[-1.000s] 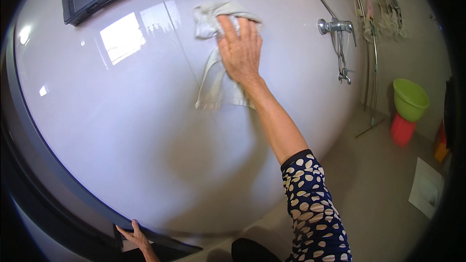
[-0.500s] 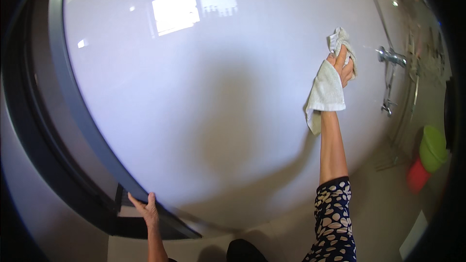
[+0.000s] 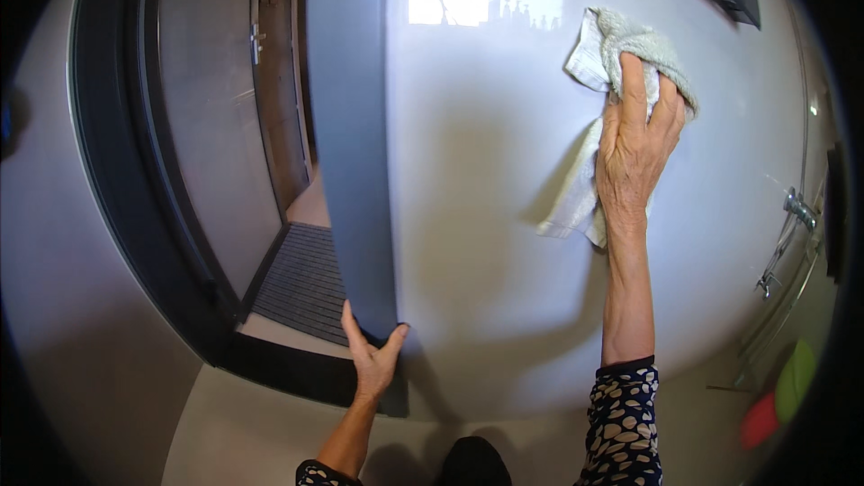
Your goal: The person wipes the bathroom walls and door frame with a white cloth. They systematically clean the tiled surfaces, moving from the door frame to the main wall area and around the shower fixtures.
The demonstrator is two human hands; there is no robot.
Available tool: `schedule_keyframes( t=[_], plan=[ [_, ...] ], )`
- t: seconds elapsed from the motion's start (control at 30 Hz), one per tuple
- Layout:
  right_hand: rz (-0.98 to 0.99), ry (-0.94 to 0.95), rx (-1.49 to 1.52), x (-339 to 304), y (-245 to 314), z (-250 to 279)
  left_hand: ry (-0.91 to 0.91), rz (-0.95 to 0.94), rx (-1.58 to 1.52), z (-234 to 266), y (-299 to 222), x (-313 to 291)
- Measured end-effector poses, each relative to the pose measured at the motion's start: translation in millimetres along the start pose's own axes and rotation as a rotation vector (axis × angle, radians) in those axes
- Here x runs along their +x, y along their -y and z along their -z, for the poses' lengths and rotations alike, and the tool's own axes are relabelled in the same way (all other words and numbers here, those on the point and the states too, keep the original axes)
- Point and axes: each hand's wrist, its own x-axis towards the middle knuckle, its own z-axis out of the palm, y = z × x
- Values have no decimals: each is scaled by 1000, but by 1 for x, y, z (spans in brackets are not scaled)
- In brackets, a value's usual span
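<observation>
A bathroom with shower mixer point(image 3: 800, 209)

The right arm point(image 3: 627, 292) reached up almost straight from the lower edge, its wrist point(image 3: 626, 216) nearly in line with the forearm. The right hand point(image 3: 632, 153) showed its back, fingers point(image 3: 634, 81) pointing upward, slightly spread and curled at their tips in a grip. Lower down, the left arm point(image 3: 349, 436) slanted up and rightward; the left hand point(image 3: 373, 367) clasped widely, its thumb point(image 3: 397, 339) spread rightward, away from the raised index finger point(image 3: 351, 322).
</observation>
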Motion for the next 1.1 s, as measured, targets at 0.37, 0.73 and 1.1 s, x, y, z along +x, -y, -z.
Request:
schedule_keyframes(
  t=[0.37,0.73,1.1],
  plan=[
    [562,158,33,-88,1,25,301,51,-72,-33,-13,-16],
    [768,1099,1194,-204,70,114,398,946,-594,22,-12,-79],
    [374,543,822,-136,85,72,-155,683,-1095,33,-47,8]
  ],
)
